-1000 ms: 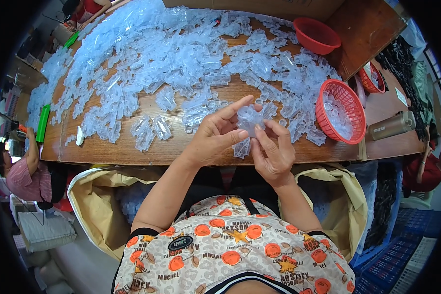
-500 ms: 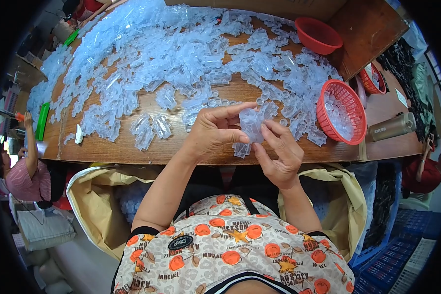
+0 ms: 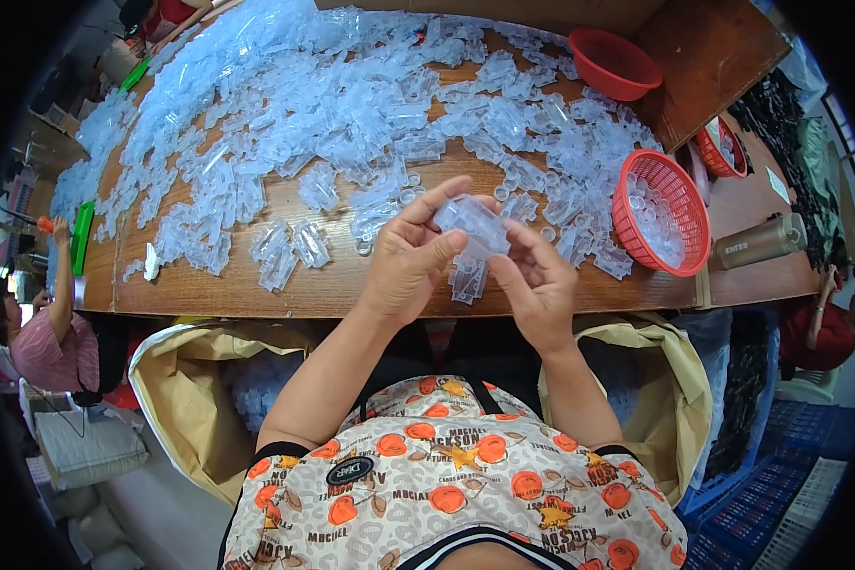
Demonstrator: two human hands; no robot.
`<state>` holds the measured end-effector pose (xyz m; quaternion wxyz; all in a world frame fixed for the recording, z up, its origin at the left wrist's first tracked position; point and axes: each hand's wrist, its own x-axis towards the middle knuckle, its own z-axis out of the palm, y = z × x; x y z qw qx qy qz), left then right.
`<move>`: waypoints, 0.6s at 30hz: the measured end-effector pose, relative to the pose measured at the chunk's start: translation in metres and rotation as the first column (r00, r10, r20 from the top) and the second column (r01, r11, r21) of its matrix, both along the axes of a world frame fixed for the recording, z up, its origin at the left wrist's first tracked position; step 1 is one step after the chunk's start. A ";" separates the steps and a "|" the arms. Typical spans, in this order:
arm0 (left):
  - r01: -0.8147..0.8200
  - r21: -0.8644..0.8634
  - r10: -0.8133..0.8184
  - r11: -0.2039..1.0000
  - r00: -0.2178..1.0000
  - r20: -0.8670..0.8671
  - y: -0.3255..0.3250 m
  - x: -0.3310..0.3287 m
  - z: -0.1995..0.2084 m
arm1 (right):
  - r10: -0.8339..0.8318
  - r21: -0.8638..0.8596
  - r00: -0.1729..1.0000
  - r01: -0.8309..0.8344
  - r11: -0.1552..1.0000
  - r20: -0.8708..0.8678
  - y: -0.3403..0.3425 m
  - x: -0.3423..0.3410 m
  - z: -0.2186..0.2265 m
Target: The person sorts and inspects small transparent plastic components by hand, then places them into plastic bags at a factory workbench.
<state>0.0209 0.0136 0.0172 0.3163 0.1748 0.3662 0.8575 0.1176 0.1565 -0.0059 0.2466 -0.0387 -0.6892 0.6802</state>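
Between both hands, just above the table's near edge, is a clear plastic piece (image 3: 472, 223), roughly box-shaped. My left hand (image 3: 410, 255) grips its left side, thumb in front and fingers behind. The fingertips of my right hand (image 3: 539, 285) pinch its lower right side. A few clear plastic parts (image 3: 467, 279) lie on the table just below it. Small clear rings (image 3: 548, 234) are scattered close to my right hand. Two little clusters of clear parts (image 3: 291, 253) rest to the left of my left hand.
A great heap of clear plastic parts (image 3: 342, 104) spreads over the wooden table (image 3: 351, 296). At right stand a red basket (image 3: 624, 223) holding clear rings, a red bowl (image 3: 606, 81) and a bottle (image 3: 762, 244). Open lined sacks (image 3: 185, 418) hang below the near edge. Other people sit at the sides.
The clear plastic piece has tipped over and shifted slightly left in my hands. My left thumb now presses across its front, and my right hand has turned with it.
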 end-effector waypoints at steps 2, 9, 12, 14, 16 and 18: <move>0.016 0.014 -0.016 1.000 1.000 -0.004 0.000 0.003 -0.002 | 0.019 -0.134 1.000 -0.020 0.991 -0.010 -0.010 0.000 0.009; 0.228 0.187 -0.196 0.955 0.965 -0.175 -0.010 0.000 0.010 | 0.504 -0.816 0.864 -0.299 0.494 -0.011 -0.005 0.013 0.002; 0.490 0.013 -0.481 0.871 0.859 -0.177 -0.046 -0.021 -0.011 | 0.702 -0.946 0.700 -0.301 0.121 -0.133 -0.014 0.022 0.000; 0.427 0.022 -0.408 0.904 0.876 -0.256 -0.048 -0.025 -0.018 | 0.735 -0.872 0.674 -0.318 0.372 0.067 -0.013 0.024 0.005; 0.357 0.062 -0.349 0.932 0.930 -0.114 -0.045 -0.020 -0.012 | 0.219 -0.189 0.913 -0.161 0.969 0.344 -0.005 0.021 0.002; 0.217 -0.076 -0.221 0.973 0.975 -0.040 -0.044 -0.022 -0.018 | -0.204 0.603 0.978 0.139 0.786 0.040 0.020 0.007 -0.008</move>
